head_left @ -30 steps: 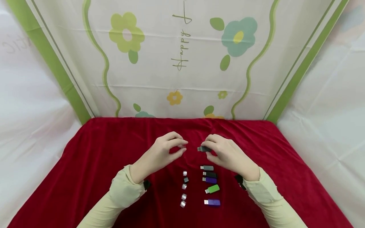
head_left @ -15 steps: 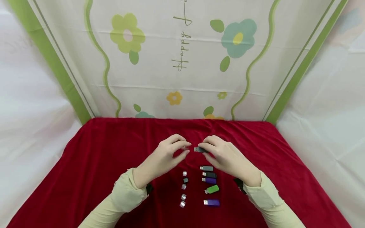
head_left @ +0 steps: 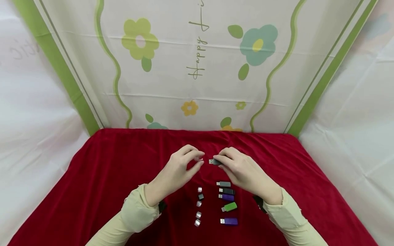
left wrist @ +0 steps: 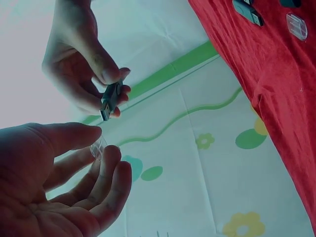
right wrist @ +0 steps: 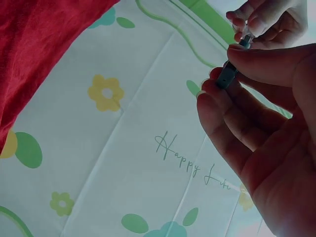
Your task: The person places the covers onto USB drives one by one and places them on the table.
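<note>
Between thumb and fingertips, my left hand pinches a small clear plastic cap. Facing it, my right hand holds a dark grey USB stick by its body, the metal plug pointing toward the cap. A short gap separates plug and cap in the left wrist view. Both hands are raised over the red cloth. Below them lie more USB sticks in a column: a grey one, a black one, a purple one, a green one and another purple one.
Left of the sticks runs a column of several small caps, mostly clear like the nearest cap, with one dark cap among them. Red velvet cloth covers the table. A white flowered curtain hangs behind, with white side panels.
Over the last second the hands have come closer together, the USB stick moving slightly left toward the clear cap. The loose sticks and caps have stayed in place on the cloth.
</note>
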`<state>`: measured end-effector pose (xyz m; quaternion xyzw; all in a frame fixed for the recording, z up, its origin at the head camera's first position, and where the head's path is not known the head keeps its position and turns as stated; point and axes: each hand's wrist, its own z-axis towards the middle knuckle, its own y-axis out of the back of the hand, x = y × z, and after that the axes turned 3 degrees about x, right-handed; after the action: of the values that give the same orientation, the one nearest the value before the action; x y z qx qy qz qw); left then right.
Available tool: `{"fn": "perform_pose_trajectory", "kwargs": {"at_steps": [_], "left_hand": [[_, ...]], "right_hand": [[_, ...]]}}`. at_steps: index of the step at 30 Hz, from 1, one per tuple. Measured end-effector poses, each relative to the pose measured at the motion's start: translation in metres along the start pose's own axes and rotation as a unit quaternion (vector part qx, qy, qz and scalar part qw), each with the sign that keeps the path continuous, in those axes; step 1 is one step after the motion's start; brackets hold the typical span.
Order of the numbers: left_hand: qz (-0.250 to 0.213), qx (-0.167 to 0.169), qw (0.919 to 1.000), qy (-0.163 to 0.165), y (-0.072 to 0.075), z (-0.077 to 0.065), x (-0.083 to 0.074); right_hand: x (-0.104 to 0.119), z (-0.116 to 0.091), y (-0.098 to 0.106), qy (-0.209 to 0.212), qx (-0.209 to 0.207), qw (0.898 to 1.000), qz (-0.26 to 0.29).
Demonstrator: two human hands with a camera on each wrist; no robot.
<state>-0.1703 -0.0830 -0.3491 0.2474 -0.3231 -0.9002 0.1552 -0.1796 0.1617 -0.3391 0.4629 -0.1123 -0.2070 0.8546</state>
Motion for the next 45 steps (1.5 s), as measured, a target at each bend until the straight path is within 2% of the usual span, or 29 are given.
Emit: {"fn": "perform_pose_trajectory", "kwargs": {"at_steps": [8, 15, 27, 30, 37, 45], "left_hand": [[-0.008, 0.01, 0.9998, 0.012, -0.004, -0.006, -0.002], [-0.025, 0.022, 0.9994, -0.005, -0.008, -0.006, -0.003], [-0.028, 0.032, 0.9988, -0.026, -0.009, -0.003, -0.005], [-0.021, 0.028, 0.9992, -0.019, -0.01, -0.003, -0.005], [-0.008, 0.035, 0.9991, 0.021, -0.01, -0.003, -0.005], [-0.031, 0.036, 0.9988, 0.01, -0.01, -0.002, -0.007]], "right_hand": [[0.002, 0.001, -0.007, -0.006, 0.012, 1.0, 0.015], [0.004, 0.001, -0.007, -0.009, 0.023, 0.999, 0.029], [0.005, 0.0, -0.005, -0.017, 0.037, 0.998, 0.037], [0.005, 0.0, -0.004, -0.015, 0.035, 0.998, 0.041], [0.004, 0.001, -0.002, -0.011, 0.028, 0.999, 0.041], [0.006, 0.002, 0.0, -0.009, 0.02, 0.998, 0.051]]}}
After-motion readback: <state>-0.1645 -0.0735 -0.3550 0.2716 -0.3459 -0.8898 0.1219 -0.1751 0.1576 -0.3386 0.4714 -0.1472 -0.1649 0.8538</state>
